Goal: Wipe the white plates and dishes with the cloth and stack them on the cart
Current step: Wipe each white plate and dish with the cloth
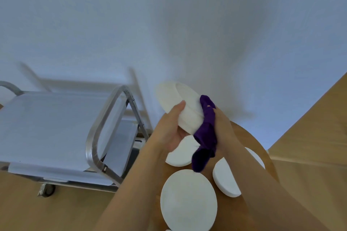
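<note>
The left hand (173,127) is gripping a tilted white dish (180,107) while the right hand (218,118), clutching the purple cloth (205,133), is wiping it; stacking on the cart (56,127) left of the hands likely comes next.

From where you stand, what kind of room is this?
Probably a dining or catering service area: a metal cart beside a round wooden table of white plates, one dish being wiped.

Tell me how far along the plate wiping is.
Done: nothing shows stacked on the cart top. In hand: left hand holds a dish while right hand wipes it with the cloth. Left: at least four plates on the table.
</note>
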Action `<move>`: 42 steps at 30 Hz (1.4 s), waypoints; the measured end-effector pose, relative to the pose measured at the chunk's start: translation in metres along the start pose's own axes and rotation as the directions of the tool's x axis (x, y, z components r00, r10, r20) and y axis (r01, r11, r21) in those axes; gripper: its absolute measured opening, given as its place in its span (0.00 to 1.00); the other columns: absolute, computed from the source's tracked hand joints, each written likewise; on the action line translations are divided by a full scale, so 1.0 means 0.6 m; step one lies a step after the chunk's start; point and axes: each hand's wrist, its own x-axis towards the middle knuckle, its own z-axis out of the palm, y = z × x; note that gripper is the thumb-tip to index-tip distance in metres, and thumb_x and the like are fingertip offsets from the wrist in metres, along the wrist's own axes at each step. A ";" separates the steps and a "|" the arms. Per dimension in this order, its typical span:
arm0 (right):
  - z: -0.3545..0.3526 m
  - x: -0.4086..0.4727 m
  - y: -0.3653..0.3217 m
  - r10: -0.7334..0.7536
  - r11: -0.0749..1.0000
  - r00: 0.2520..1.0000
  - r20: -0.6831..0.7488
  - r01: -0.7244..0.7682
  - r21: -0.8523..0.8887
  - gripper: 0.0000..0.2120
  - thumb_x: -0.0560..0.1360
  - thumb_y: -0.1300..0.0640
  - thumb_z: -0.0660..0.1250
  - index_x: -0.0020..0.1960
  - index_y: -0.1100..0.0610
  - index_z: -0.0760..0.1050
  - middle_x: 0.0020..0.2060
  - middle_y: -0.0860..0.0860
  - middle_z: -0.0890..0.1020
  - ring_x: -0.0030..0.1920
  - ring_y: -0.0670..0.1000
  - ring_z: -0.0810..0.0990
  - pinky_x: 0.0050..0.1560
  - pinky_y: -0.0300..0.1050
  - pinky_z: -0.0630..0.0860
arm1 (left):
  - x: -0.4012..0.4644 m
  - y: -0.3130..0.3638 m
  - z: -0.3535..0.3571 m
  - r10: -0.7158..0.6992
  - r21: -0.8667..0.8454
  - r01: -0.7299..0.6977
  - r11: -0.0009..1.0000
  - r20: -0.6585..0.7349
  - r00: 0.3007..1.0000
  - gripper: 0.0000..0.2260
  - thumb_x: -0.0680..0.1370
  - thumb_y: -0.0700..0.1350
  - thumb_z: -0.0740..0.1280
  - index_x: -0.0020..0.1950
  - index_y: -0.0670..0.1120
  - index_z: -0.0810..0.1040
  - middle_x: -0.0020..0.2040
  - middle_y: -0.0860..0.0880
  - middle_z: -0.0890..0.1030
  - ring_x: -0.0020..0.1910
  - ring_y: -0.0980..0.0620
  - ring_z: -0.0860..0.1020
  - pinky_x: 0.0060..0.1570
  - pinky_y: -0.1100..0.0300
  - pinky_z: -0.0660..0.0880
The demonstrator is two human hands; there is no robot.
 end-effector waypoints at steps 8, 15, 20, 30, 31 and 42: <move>0.044 -0.045 -0.005 0.095 0.995 0.995 -0.034 -0.093 0.038 0.16 0.77 0.41 0.59 0.45 0.52 0.78 0.41 0.52 0.83 0.38 0.48 0.82 0.36 0.40 0.77 | -0.012 -0.052 0.025 0.068 0.535 -0.056 0.843 -0.002 0.998 0.20 0.79 0.59 0.59 0.65 0.49 0.74 0.56 0.46 0.82 0.55 0.49 0.81 0.58 0.51 0.78; 0.027 -0.058 -0.041 0.129 0.982 0.983 0.128 -0.144 0.122 0.43 0.58 0.23 0.58 0.59 0.53 0.77 0.52 0.57 0.83 0.54 0.59 0.81 0.61 0.57 0.74 | -0.024 -0.041 0.011 0.048 0.950 -0.243 0.193 0.238 0.970 0.20 0.81 0.60 0.55 0.71 0.56 0.64 0.54 0.49 0.79 0.49 0.48 0.80 0.52 0.57 0.77; 0.008 -0.043 -0.067 0.201 0.976 0.958 0.203 -0.214 0.046 0.55 0.46 0.22 0.69 0.64 0.56 0.73 0.56 0.60 0.81 0.56 0.61 0.80 0.61 0.60 0.73 | -0.028 -0.027 -0.025 -0.159 0.905 -0.337 -0.259 0.304 0.939 0.28 0.82 0.58 0.49 0.72 0.66 0.30 0.75 0.44 0.62 0.58 0.43 0.77 0.59 0.51 0.74; -0.014 -0.027 -0.042 0.255 0.963 0.967 -0.027 -0.251 0.096 0.20 0.58 0.53 0.65 0.49 0.58 0.74 0.34 0.55 0.81 0.39 0.57 0.78 0.43 0.51 0.78 | -0.001 -0.016 -0.101 0.229 0.912 -0.095 0.399 0.001 0.973 0.39 0.64 0.78 0.58 0.72 0.71 0.48 0.78 0.57 0.53 0.78 0.51 0.47 0.74 0.42 0.46; -0.016 -0.026 -0.038 0.251 0.963 0.967 -0.039 -0.246 0.107 0.20 0.58 0.54 0.64 0.49 0.58 0.73 0.36 0.55 0.80 0.39 0.57 0.78 0.45 0.52 0.77 | 0.004 -0.015 -0.108 0.236 0.753 -0.027 0.657 -0.172 0.956 0.40 0.66 0.75 0.61 0.75 0.66 0.52 0.78 0.55 0.56 0.77 0.48 0.55 0.73 0.42 0.53; -0.014 -0.034 -0.024 -0.013 0.994 0.982 -0.187 -0.007 -0.108 0.05 0.72 0.51 0.69 0.44 0.52 0.78 0.41 0.52 0.82 0.41 0.53 0.81 0.42 0.49 0.80 | 0.038 -0.026 -0.120 -0.024 -0.490 -0.035 0.871 -0.115 0.993 0.18 0.81 0.56 0.57 0.59 0.44 0.77 0.52 0.41 0.84 0.48 0.40 0.84 0.50 0.42 0.74</move>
